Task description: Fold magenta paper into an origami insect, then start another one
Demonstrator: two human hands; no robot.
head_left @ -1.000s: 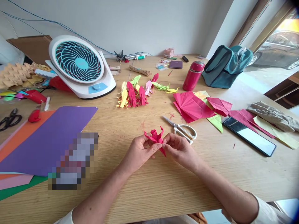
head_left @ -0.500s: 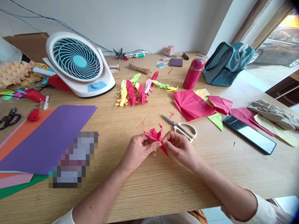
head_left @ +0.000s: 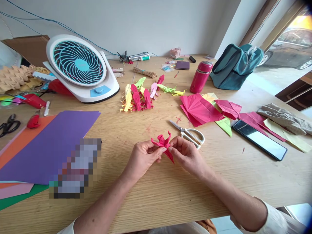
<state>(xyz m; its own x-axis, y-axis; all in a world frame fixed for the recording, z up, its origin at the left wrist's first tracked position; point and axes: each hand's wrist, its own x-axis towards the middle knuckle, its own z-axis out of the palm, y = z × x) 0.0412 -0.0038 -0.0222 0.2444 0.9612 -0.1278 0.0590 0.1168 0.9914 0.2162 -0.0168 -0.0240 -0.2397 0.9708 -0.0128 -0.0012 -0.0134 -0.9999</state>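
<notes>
A small red folded-paper figure (head_left: 163, 141) with thin curled limbs and a pointed lower end is held just above the table. My left hand (head_left: 144, 159) is closed on its left side, thumb on top. From the right, my right hand (head_left: 187, 155) pinches it with thumb and forefinger. Behind my right hand lie white-handled scissors (head_left: 192, 135), blades pointing up and left. Farther back stands a cluster of finished-looking paper figures (head_left: 137, 96) in red, yellow, green and pink.
Purple paper (head_left: 56, 146) tops a stack of coloured sheets at left, with a pixelated object on it. A fan (head_left: 80, 68) stands behind. Right of the scissors are red paper sheets (head_left: 200, 109) and a phone (head_left: 259, 139). A red flask (head_left: 201, 77) and a teal bag (head_left: 235, 68) stand farther back.
Both hands still hold the red paper figure. Its upright curled tip has shifted slightly right and down, and the fingers have moved only a little. The whole view has shifted slightly.
</notes>
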